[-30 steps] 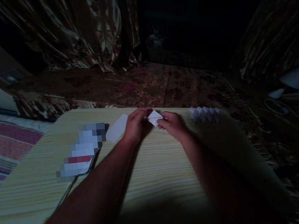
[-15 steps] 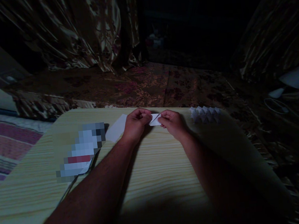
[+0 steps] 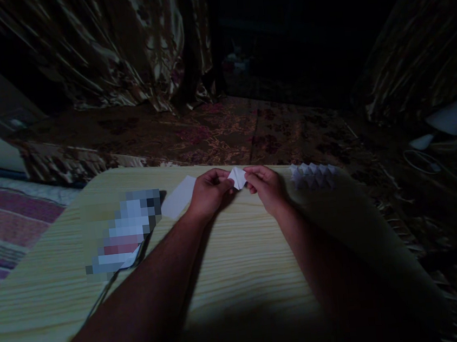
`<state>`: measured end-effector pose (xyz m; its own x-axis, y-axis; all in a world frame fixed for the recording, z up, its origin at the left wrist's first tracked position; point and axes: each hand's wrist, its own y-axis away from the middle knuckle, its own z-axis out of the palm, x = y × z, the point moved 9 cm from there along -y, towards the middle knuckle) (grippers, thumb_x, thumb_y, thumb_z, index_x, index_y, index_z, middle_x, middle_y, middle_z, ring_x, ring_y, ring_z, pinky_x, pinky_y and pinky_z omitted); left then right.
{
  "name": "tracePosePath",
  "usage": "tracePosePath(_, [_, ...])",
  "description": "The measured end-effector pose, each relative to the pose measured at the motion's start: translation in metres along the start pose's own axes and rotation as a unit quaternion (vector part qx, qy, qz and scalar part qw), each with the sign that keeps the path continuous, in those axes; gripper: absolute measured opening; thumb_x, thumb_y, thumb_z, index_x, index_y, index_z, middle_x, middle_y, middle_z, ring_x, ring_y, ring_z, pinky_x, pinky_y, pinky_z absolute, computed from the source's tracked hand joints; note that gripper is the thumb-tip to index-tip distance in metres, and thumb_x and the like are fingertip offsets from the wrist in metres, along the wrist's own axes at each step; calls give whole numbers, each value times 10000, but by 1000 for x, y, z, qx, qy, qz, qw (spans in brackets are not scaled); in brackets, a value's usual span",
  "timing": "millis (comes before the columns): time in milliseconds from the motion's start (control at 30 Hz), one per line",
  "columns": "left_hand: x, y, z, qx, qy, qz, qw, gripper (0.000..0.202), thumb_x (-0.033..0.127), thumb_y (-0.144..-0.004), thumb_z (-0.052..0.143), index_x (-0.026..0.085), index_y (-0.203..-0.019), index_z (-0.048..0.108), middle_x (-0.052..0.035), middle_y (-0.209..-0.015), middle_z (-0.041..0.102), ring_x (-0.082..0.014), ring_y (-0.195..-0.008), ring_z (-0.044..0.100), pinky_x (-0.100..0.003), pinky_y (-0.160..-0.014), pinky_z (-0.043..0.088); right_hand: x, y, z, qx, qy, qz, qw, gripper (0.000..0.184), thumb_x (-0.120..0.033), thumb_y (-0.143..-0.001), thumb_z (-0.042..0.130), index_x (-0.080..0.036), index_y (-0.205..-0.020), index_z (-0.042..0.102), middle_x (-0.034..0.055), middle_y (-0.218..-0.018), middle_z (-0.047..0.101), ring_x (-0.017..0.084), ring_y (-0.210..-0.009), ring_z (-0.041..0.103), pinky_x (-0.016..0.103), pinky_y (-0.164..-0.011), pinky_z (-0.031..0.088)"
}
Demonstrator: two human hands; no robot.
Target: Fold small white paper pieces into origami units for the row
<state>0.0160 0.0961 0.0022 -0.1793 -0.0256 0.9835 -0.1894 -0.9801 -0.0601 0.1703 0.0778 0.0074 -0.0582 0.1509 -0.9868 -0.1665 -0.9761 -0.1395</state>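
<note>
A small piece of folded white paper (image 3: 237, 177) is held up between both hands near the table's far edge, its creased faces forming a diamond shape. My left hand (image 3: 211, 192) pinches its left side between thumb and fingers. On the right side, my right hand (image 3: 266, 184) grips it the same way. Flat white paper (image 3: 179, 197) lies on the table just left of my left hand. To the right of my right hand, several folded white paper pieces (image 3: 314, 176) stand grouped in rows.
The light wooden table (image 3: 245, 256) fills the lower view. A phone-like device with a blurred screen (image 3: 124, 231) and a cable lies on its left side. Behind are a patterned brown cloth (image 3: 192, 134) and curtains (image 3: 157, 37). A white lamp-like object (image 3: 455, 117) is at right.
The folded paper has turned from a flat rectangle with a diagonal crease into a diamond facing me. Both hands have shifted their hold slightly at its sides.
</note>
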Motion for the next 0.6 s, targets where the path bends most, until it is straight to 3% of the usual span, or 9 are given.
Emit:
tracePosePath(233, [4, -1, -4, 16, 66, 8, 998, 238, 289, -665, 743, 142, -788, 600, -44, -674, 676, -142, -616, 626, -248, -599, 462, -4, 4, 15, -40, 34, 13, 999, 256, -322, -651, 708, -175, -829, 598, 20, -712, 678, 100, -552, 552, 213, -500, 409])
tracePosePath(433, [6, 1, -4, 24, -10, 20, 999, 228, 333, -676, 726, 155, -743, 602, -5, -638, 626, -97, -532, 524, -215, -527, 386, -1, 3, 12, -31, 62, -6, 998, 165, -319, -692, 654, -171, -702, 581, -27, -558, 587, 87, -481, 484, 212, -463, 365])
tracePosePath(600, [9, 4, 1, 8, -110, 42, 993, 234, 328, -682, 705, 158, -636, 550, 35, -574, 530, -69, -499, 414, -197, -486, 295, 3, 1, 5, -3, 26, 4, 1000, 173, -335, -707, 638, -176, -737, 574, -23, -607, 604, 86, -484, 492, 212, -461, 378])
